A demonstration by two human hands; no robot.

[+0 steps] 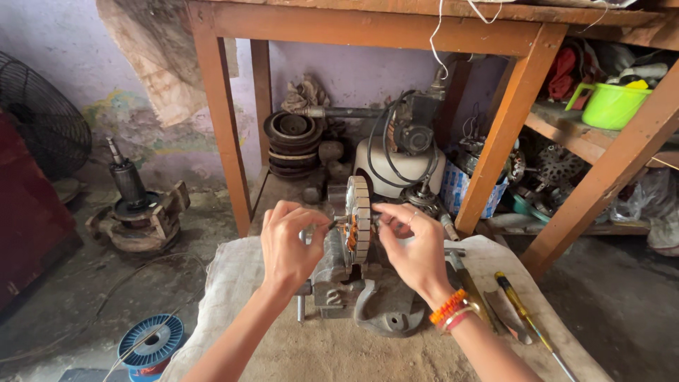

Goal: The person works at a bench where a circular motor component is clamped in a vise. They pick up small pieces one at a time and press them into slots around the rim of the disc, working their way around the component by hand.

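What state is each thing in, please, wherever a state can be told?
Left hand: fingertips pinching the stator's shaft end.
Right hand: fingertips at the stator's other side.
Stator: upright on edge, above the vise.
Bench vise: on the sackcloth; jaws hidden.
Screwdriver: lying flat, untouched.
Wire spool: on the floor, wire trailing loose.
Green tub: upright on the shelf.

Vise jaws behind left hand

Before you: grey stator with orange windings; grey vise; blue wire spool; lime-green tub; orange and red bangles; yellow-and-black striped screwdriver.
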